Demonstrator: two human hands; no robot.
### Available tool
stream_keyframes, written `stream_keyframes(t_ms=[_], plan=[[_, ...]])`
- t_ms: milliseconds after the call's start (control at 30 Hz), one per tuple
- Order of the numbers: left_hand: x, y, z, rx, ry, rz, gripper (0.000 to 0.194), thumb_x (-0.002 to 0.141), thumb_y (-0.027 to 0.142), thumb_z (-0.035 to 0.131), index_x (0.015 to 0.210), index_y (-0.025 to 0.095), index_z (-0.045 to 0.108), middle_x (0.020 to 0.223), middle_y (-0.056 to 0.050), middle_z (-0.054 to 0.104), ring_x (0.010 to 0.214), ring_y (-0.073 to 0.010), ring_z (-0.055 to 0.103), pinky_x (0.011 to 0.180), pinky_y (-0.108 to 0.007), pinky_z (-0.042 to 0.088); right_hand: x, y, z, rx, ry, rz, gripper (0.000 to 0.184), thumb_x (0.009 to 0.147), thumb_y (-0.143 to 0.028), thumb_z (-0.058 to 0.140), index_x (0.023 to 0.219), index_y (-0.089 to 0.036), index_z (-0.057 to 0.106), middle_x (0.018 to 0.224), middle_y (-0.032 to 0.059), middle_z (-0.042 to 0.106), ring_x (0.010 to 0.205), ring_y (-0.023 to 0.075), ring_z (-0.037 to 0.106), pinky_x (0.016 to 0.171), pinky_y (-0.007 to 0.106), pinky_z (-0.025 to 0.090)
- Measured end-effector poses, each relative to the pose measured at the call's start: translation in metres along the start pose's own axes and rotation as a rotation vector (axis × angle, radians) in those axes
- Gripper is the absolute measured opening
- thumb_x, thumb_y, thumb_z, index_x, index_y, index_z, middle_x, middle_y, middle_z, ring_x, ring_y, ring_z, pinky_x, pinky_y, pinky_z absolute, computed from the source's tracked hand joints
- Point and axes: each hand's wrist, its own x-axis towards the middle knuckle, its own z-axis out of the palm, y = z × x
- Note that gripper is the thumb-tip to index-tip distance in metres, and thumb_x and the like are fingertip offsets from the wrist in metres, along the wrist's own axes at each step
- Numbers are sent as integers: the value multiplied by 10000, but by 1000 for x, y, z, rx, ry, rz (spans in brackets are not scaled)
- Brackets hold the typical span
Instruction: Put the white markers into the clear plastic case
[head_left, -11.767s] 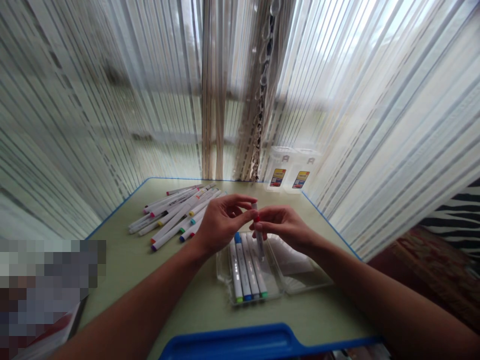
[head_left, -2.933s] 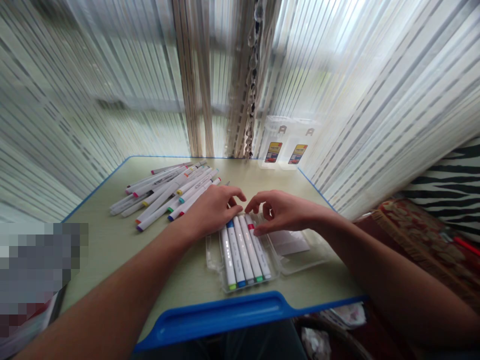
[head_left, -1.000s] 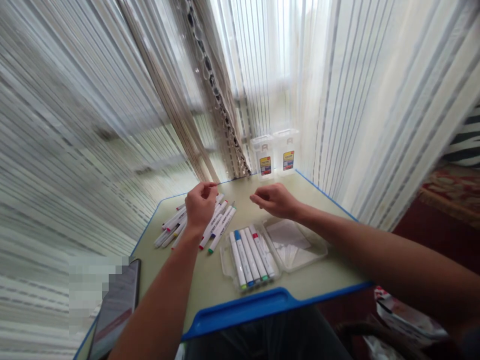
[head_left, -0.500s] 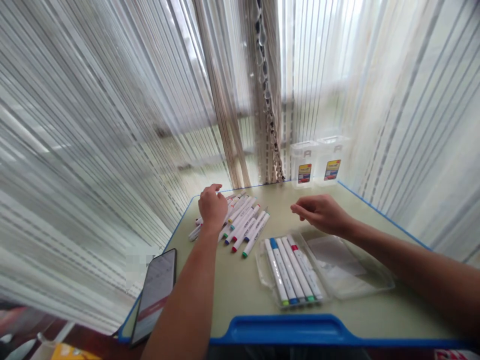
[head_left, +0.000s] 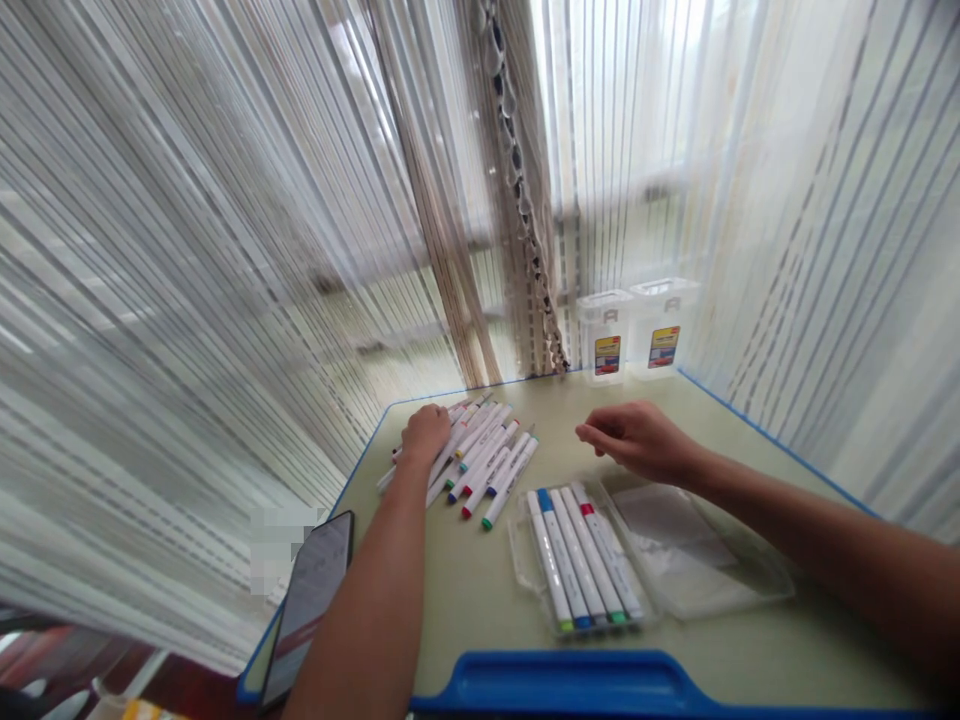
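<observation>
My left hand (head_left: 424, 436) rests on a loose pile of white markers (head_left: 480, 462) with coloured caps at the far left of the table; its fingers curl down onto them, and whether they grip one is hidden. My right hand (head_left: 636, 442) hovers loosely curled above the table, holding nothing, just beyond an open clear plastic case (head_left: 667, 590). Several markers (head_left: 581, 555) lie side by side in the case's left half; its lid lies flat to the right.
The pale green table has a blue rim (head_left: 570, 685) at the near edge. Two clear lidded boxes (head_left: 636, 328) stand at the back by striped sheer curtains (head_left: 225, 250). A phone (head_left: 309, 600) lies at the table's left corner.
Both hands have left the case. My left hand reached out to the loose marker pile and has now lowered onto it; my right hand drew back above the table. The view swung left.
</observation>
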Motion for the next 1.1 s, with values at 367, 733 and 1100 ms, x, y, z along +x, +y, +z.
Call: stream_keyframes(t_ms=[367,733,1100], plan=[[1,1,4,67,-29,-37,461,862,487,416,998,148,697,1176,-219,649,1202,-399,510,929,-529,404,-1,1,0,-11,-6,-12,367,873,-379,528,613,-149,650,508,20,606,457,106,477,477,232,317],[-13,12,-9,-95,181,118,415,876,316,466,1076,15,671,1214,-252,534,1091,-312,593,1006,-410,418,-1,-1,-1,-21,-8,-8,363,868,-378,532,603,-156,644,510,23,616,458,111,485,479,236,324],[-70,79,-4,-1051,-131,459,353,771,173,648,1124,171,661,1003,-83,683,852,-180,692,781,-316,558,1,0,1,120,52,61,381,899,-429,517,673,-144,632,543,17,618,425,89,516,465,214,378]])
